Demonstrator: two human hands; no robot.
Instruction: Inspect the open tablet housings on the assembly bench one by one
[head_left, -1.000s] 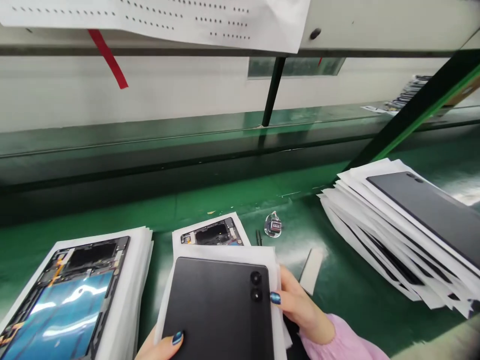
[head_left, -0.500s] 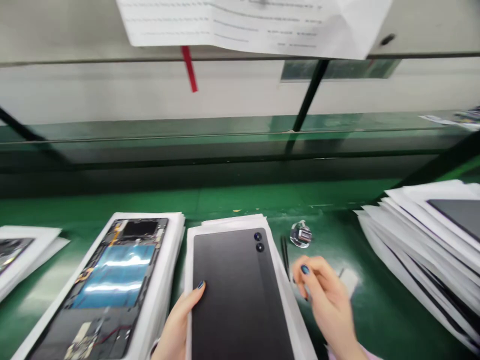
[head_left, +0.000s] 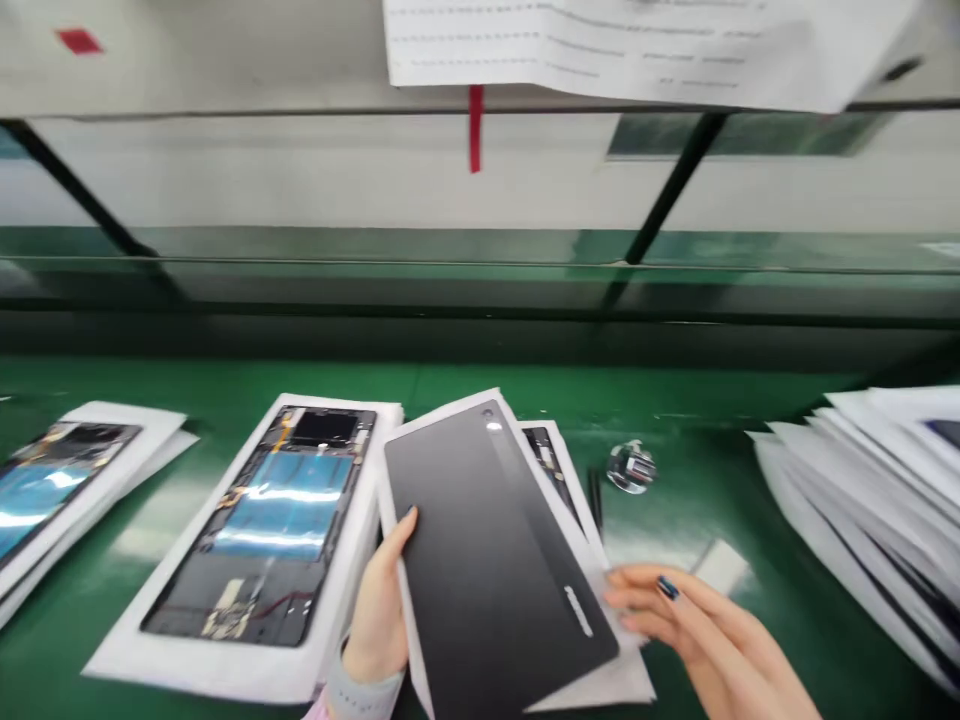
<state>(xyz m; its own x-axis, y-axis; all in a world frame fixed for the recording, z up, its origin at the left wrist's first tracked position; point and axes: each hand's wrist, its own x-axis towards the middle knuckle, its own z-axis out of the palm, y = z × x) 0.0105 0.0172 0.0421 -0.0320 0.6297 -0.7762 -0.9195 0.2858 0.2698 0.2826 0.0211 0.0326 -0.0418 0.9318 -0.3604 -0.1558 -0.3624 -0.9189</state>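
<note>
Panel [head_left: 487,560] and sheet [head_left: 595,575] were tilted together over the counter [head_left: 450,376], gripped at their left edge by the left hand [head_left: 379,610], its thumb on the dark face. The right hand [head_left: 712,637] had its fingertips at the sheet's lower right edge; whether they pinched it, one could not tell. A tablet [head_left: 551,455] showed in part behind the sheet. To the left, a second tablet [head_left: 281,520] lay, insides exposed, on a pile of paper.

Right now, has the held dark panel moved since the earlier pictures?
Yes: judged against the silver part, the dark panel has shifted left and upward in the view.
</note>
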